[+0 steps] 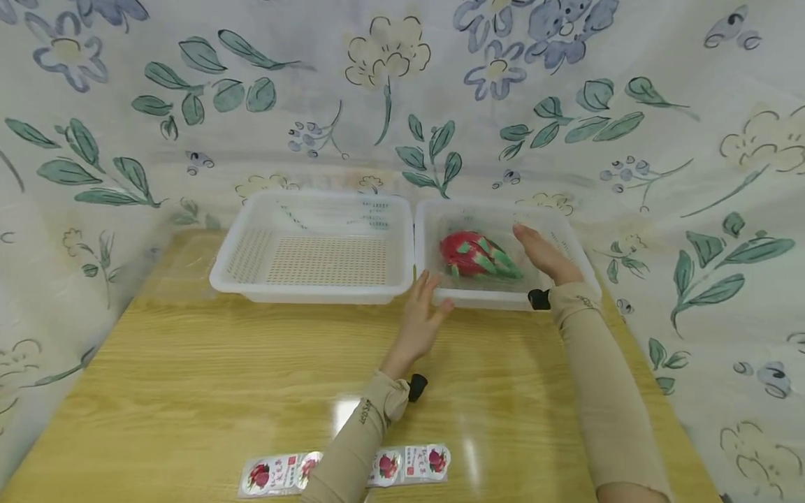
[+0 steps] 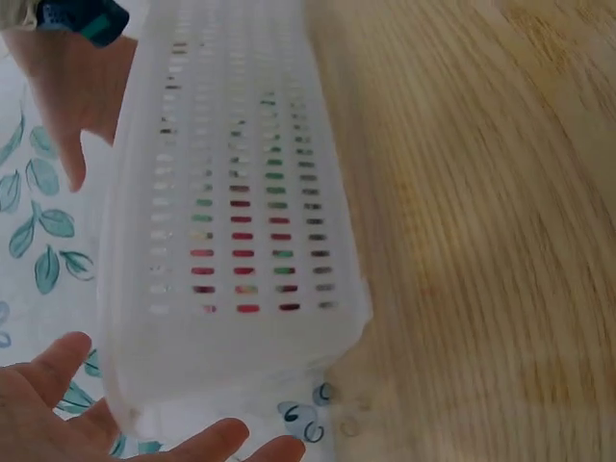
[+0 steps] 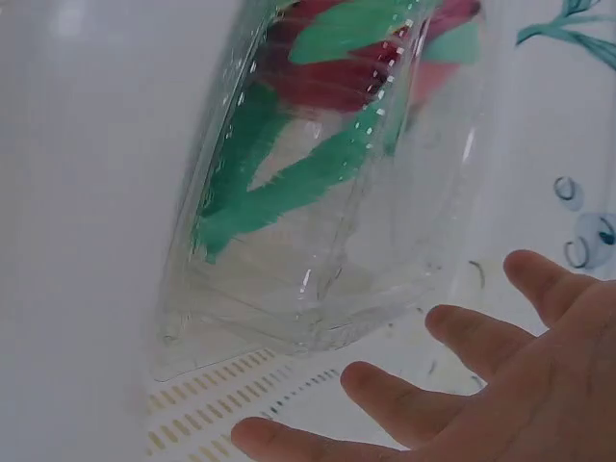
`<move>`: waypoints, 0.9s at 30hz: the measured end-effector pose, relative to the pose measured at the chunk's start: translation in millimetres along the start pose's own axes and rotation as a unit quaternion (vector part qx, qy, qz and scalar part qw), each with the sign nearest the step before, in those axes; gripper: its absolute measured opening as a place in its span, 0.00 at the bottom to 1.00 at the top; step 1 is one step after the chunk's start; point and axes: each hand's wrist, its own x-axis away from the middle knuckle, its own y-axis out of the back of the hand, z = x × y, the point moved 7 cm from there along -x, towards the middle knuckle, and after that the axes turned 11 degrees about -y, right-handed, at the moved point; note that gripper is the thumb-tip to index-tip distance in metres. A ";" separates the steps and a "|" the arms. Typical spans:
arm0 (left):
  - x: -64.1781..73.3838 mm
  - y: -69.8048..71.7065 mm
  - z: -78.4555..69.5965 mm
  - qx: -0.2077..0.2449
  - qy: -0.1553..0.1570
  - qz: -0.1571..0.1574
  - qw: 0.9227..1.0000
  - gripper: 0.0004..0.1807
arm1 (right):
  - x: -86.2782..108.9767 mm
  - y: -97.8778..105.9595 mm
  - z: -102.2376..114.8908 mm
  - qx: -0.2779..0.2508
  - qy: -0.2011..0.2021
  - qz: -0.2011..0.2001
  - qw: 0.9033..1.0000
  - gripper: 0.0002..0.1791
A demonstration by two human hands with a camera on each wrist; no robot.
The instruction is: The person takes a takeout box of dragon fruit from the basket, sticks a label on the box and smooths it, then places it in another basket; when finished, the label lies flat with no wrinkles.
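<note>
A red and green dragon fruit (image 1: pixel 468 253), inside a clear plastic box (image 3: pixel 318 279), lies in the right-hand white basket (image 1: pixel 487 299). My right hand (image 1: pixel 546 255) reaches over that basket's right end. Its fingers (image 3: pixel 395 404) are spread beside the end of the box in the right wrist view. At the basket's front left corner is my left hand (image 1: pixel 416 325), fingers apart. Seen from the left wrist, the slotted basket wall (image 2: pixel 241 356) shows red and green through its slots, with the fingers (image 2: pixel 217 441) of my left hand around its near end.
A second white basket (image 1: pixel 314 293) with a slotted bottom stands beside the first on the left. Clear plastic containers (image 1: pixel 185 269) sit at the table's far left. Dragon-fruit labels (image 1: pixel 270 476) lie at the front, partly under my left sleeve. Floral cloth (image 1: pixel 390 161) hangs around the wooden table.
</note>
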 end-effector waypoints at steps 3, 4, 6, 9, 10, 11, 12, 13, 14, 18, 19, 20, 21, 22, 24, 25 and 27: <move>-1.4 -2.9 4.7 -0.001 0.003 -0.001 1.000 0.47 | -12.2 1.8 0.2 -0.017 -0.028 0.013 0.999 0.47; -0.8 -3.6 5.8 -0.002 0.004 -0.002 1.000 0.45 | -16.0 2.2 -0.5 -0.022 -0.036 0.018 0.999 0.48; 0.8 -4.7 7.7 -0.010 0.005 -0.003 1.000 0.41 | -22.9 2.6 -1.9 -0.036 -0.050 0.025 0.998 0.48; 2.7 -6.1 8.8 -0.022 0.007 -0.002 1.000 0.36 | -30.2 2.5 -5.3 -0.038 -0.066 0.025 0.997 0.49; 2.8 -6.5 8.9 -0.025 0.009 -0.001 1.000 0.34 | -32.3 2.6 -6.7 -0.036 -0.070 0.024 0.997 0.49; 2.5 -6.9 8.9 -0.026 0.010 0.000 1.000 0.33 | -34.3 2.8 -8.4 -0.030 -0.074 0.022 0.997 0.50; 1.8 -7.2 8.8 -0.028 0.010 0.000 1.000 0.32 | -36.6 3.3 -10.7 -0.024 -0.078 0.021 0.996 0.50; 3.1 -8.4 9.4 -0.029 0.011 0.001 1.000 0.31 | -38.2 2.1 -14.6 -0.019 -0.082 0.020 0.996 0.51; 4.1 -9.6 10.2 -0.030 0.013 0.002 0.999 0.30 | -39.7 1.0 -18.9 -0.015 -0.088 0.021 0.996 0.52; 5.6 -12.8 12.7 -0.028 0.021 0.004 0.999 0.30 | -46.8 -1.1 -34.8 -0.013 -0.111 0.029 0.993 0.56; 5.4 -13.3 13.3 -0.028 0.021 0.005 0.999 0.30 | -48.1 -1.6 -37.4 -0.020 -0.115 0.035 0.992 0.57; 5.2 -13.8 14.1 -0.028 0.021 0.005 0.999 0.30 | -49.4 -2.0 -40.2 -0.027 -0.122 0.042 0.991 0.58; 4.8 -13.7 14.0 -0.028 0.018 0.003 0.999 0.30 | -51.0 -2.6 -42.4 -0.041 -0.125 0.049 0.990 0.59; 4.5 -13.8 14.2 -0.029 0.017 0.002 0.999 0.31 | -52.1 -3.2 -44.4 -0.053 -0.131 0.057 0.988 0.59; 3.7 -14.0 14.7 -0.029 0.015 0.002 0.999 0.31 | -54.6 -5.0 -47.3 -0.084 -0.133 0.076 0.985 0.59; 3.4 -14.4 15.4 -0.031 0.015 0.003 0.999 0.32 | -55.8 -5.7 -48.4 -0.098 -0.132 0.084 0.983 0.59; 2.7 -14.9 16.2 -0.035 0.016 0.006 0.999 0.33 | -58.3 -7.2 -49.7 -0.118 -0.123 0.100 0.980 0.57</move>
